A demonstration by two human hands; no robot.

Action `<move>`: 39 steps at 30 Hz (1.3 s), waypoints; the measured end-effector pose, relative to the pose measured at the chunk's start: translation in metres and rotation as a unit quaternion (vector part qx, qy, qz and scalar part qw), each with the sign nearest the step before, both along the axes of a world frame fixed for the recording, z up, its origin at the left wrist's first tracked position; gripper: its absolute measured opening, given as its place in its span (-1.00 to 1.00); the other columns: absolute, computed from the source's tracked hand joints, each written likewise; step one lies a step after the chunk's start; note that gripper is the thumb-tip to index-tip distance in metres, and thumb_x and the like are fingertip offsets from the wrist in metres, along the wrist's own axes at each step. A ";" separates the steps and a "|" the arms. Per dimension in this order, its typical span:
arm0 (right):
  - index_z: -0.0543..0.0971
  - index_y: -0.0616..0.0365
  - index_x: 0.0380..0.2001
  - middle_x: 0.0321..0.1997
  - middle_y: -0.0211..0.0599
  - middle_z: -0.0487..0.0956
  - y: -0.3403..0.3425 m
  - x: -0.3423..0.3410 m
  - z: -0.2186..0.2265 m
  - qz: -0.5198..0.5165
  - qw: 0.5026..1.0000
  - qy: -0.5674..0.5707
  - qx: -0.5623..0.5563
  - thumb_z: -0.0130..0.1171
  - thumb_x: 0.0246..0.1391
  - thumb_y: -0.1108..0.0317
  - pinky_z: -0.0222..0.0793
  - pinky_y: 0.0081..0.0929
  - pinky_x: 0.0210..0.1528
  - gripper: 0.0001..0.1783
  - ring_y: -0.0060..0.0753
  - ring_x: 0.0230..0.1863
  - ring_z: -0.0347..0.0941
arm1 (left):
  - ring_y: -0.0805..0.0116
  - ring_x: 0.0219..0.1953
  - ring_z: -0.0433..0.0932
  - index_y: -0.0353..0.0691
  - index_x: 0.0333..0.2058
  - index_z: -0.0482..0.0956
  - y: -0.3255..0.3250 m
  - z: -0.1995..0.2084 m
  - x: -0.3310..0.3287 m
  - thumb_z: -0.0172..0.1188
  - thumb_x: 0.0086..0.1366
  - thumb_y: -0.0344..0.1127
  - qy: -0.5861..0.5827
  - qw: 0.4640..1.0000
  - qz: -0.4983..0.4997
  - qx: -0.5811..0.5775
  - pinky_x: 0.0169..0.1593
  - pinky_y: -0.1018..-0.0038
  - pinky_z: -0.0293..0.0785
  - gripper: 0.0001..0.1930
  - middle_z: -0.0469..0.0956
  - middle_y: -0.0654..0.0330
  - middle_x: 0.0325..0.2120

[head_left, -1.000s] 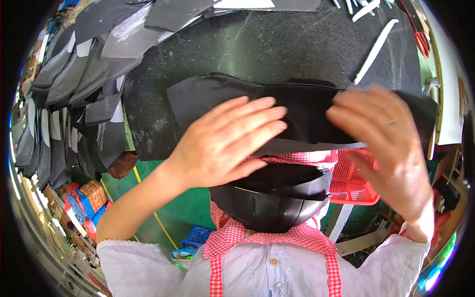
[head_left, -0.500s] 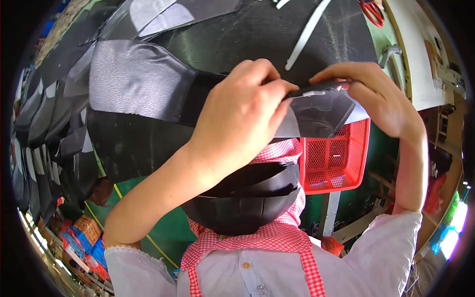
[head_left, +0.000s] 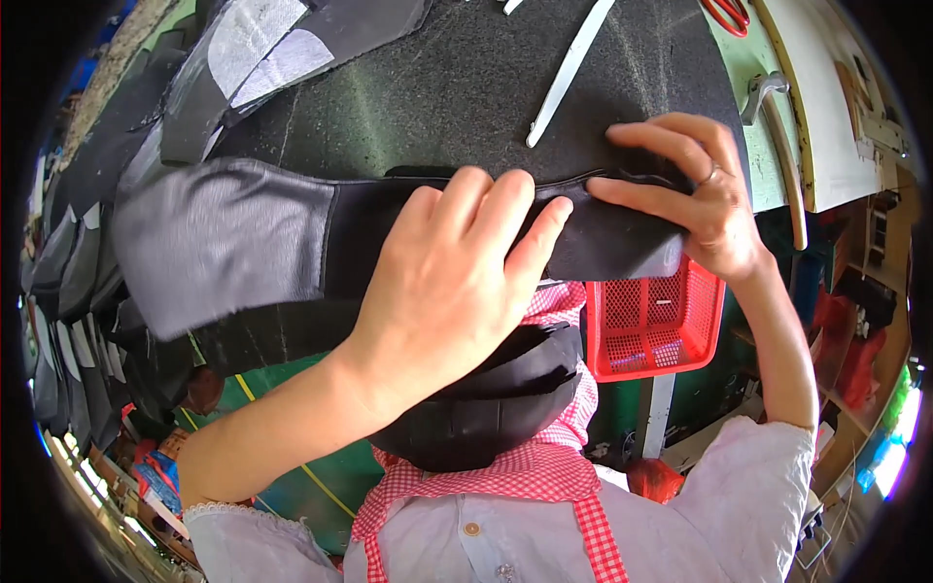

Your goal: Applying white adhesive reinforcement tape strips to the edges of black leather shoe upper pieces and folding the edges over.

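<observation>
A long black leather piece (head_left: 617, 233) lies across the dark work surface, joined by a seam to a shinier, grained black panel (head_left: 228, 238) on the left. My left hand (head_left: 452, 257) bears down on the middle of the piece, fingers bent at its far edge and thumb along the near side. At the right end, my right hand (head_left: 685, 189) rests its thumb on the leather by the edge fold. The right fingers are spread beyond that edge, apart from the thumb. The left fingertips are partly hidden.
A white strip (head_left: 573, 73) lies beyond the piece. Black and grey cut pieces (head_left: 282, 58) are stacked far left. A hammer (head_left: 777, 126) and red-handled tool (head_left: 727, 15) lie at the right. Below the surface's near edge sits a red plastic basket (head_left: 637, 360).
The raised right part of the leather has come down flatter, and its pale-marked edge no longer shows. The grained panel has shifted left and down. My right fingers have opened from the edge.
</observation>
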State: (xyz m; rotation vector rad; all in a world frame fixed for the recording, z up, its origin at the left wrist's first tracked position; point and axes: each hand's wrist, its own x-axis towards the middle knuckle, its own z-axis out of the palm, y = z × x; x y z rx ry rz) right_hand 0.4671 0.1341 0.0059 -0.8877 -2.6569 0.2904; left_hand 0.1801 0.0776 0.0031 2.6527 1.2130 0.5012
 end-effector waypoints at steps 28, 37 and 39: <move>0.72 0.17 -0.12 -0.10 -0.28 0.58 -0.037 -0.121 -0.001 0.019 0.978 0.138 -0.153 0.59 -0.28 0.53 0.56 -0.27 -0.08 -0.49 -0.19 -0.07 0.53 | 0.09 0.04 0.52 -0.13 0.05 0.71 -0.008 0.024 -0.093 0.55 -0.01 -0.28 -0.012 0.997 0.029 -0.074 0.16 0.14 0.47 -0.44 0.55 0.19 -0.03; 0.64 0.24 -0.18 -0.05 -0.16 0.62 -0.039 -0.142 0.016 -0.028 0.974 0.138 -0.179 0.57 -0.16 0.42 0.53 -0.19 0.06 -0.57 -0.04 -0.03 0.56 | 0.08 -0.14 0.69 -0.21 0.06 0.67 -0.013 0.008 -0.098 0.50 0.05 -0.48 -0.102 0.994 0.046 -0.007 -0.07 0.26 0.64 -0.48 0.71 0.13 -0.17; 0.63 0.24 -0.17 -0.04 -0.15 0.62 -0.039 -0.150 0.011 -0.010 0.976 0.142 -0.165 0.56 -0.12 0.42 0.54 -0.18 0.05 -0.59 -0.03 -0.02 0.56 | 0.11 -0.13 0.73 -0.21 0.11 0.59 -0.014 0.003 -0.101 0.53 0.04 -0.54 -0.128 0.989 0.071 -0.021 -0.07 0.29 0.66 -0.40 0.73 0.11 -0.15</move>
